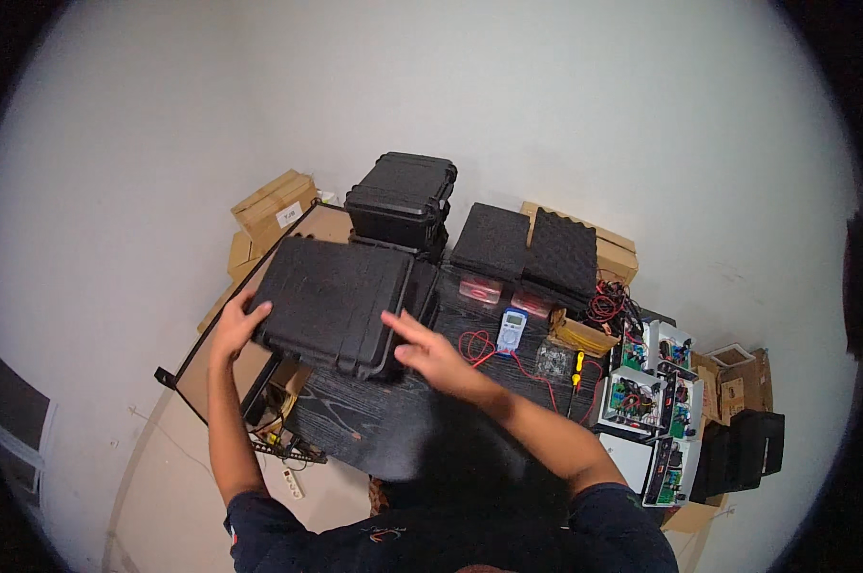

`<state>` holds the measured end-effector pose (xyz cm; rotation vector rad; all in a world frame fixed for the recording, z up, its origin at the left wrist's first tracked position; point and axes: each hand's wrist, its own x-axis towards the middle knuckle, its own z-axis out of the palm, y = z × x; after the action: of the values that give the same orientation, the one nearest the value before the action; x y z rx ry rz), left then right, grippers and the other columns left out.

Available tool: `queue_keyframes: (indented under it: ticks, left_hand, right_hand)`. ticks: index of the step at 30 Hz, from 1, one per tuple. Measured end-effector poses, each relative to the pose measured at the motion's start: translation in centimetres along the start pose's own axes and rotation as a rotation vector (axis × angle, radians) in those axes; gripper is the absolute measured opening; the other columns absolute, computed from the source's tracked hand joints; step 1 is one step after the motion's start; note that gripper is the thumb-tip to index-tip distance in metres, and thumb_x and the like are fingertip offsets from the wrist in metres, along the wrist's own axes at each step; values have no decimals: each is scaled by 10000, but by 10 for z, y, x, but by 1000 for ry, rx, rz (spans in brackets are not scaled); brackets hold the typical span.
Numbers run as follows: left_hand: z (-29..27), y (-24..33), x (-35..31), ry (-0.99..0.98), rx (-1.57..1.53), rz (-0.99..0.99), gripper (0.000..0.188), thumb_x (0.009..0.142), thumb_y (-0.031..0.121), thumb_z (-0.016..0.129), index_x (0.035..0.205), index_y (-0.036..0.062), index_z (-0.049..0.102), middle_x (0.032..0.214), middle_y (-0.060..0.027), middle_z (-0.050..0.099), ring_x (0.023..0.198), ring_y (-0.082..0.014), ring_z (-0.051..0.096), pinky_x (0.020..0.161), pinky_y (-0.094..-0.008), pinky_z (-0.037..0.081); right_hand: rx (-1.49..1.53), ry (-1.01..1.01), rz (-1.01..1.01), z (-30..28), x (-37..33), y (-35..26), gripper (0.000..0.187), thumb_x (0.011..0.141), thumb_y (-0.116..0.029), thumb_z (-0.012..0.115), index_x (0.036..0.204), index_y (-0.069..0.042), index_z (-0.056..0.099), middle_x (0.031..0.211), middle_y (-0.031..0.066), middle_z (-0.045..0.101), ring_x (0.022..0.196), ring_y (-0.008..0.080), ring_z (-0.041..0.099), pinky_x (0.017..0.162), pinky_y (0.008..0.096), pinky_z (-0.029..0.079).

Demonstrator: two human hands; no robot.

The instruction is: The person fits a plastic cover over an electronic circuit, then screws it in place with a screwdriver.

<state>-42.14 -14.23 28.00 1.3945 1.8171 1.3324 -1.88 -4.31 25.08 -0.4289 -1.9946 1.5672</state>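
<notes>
A closed black hard case (pixel 334 298) lies in front of me at the left of the dark table, its latches and rim along the near and right sides. My left hand (pixel 235 327) grips its left near corner, with the thumb against the edge; the other fingers are partly hidden. At the right edge of the case, my right hand (pixel 433 355) has its index finger stretched out and the other fingers loosely extended. Its fingertips are at the lid's edge, and whether they press on it I cannot tell. Behind stand more black hard cases (pixel 403 186), stacked.
Black foam sheets (pixel 491 239), a multimeter (pixel 512 329) with red leads, a yellow screwdriver (pixel 577 368) and open white enclosures with circuit boards (pixel 635 399) cover the table's right side. Cardboard boxes (pixel 274 210) stand at the back left. A power strip (pixel 292 483) lies on the floor.
</notes>
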Motion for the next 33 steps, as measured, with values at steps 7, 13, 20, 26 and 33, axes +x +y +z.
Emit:
queue_keyframes:
  ticks: [7, 13, 20, 26, 33]
  left_hand:
    - [-4, -18, -126, 68, -81, -222, 920, 718, 270, 957, 1434, -110, 523, 1305, -203, 670, 1179, -285, 660, 1050, -393, 511]
    - [32, -101, -171, -1, 75, -243, 1055, 694, 279, 992, 1497, -127, 440, 1409, -237, 614, 1308, -300, 589, 1146, -400, 438]
    - [87, -149, -182, -139, 153, -252, 1027, 758, 216, 947, 1544, -125, 379, 1512, -273, 530, 1403, -318, 518, 1202, -404, 375]
    - [94, -178, -192, -122, 44, -239, 1000, 787, 226, 923, 1542, -134, 374, 1535, -281, 503, 1432, -330, 490, 1203, -402, 370]
    - [133, -140, -189, -354, 172, -156, 1106, 744, 272, 944, 1552, -163, 328, 1566, -333, 443, 1464, -374, 459, 1209, -394, 360]
  right_hand:
    - [86, -225, 26, 66, -74, 12, 692, 1033, -174, 612, 1665, -169, 331, 1706, 325, 184, 1585, 393, 249, 1205, 450, 379]
    - [85, -212, 278, 95, -114, 67, 706, 1021, -192, 621, 1661, -140, 327, 1698, 314, 227, 1613, 394, 167, 1239, 494, 329]
    - [165, -193, 465, 91, -141, 149, 712, 1042, -141, 574, 1681, -125, 260, 1701, 150, 342, 1528, 332, 396, 1243, 433, 324]
    - [262, -172, 495, 92, -154, 171, 712, 1053, -96, 554, 1687, -112, 230, 1678, 116, 378, 1499, 273, 425, 1229, 390, 335]
    - [414, 41, 520, 68, -208, 191, 639, 1060, -159, 612, 1648, -119, 363, 1593, 104, 487, 1429, 226, 486, 1206, 374, 366]
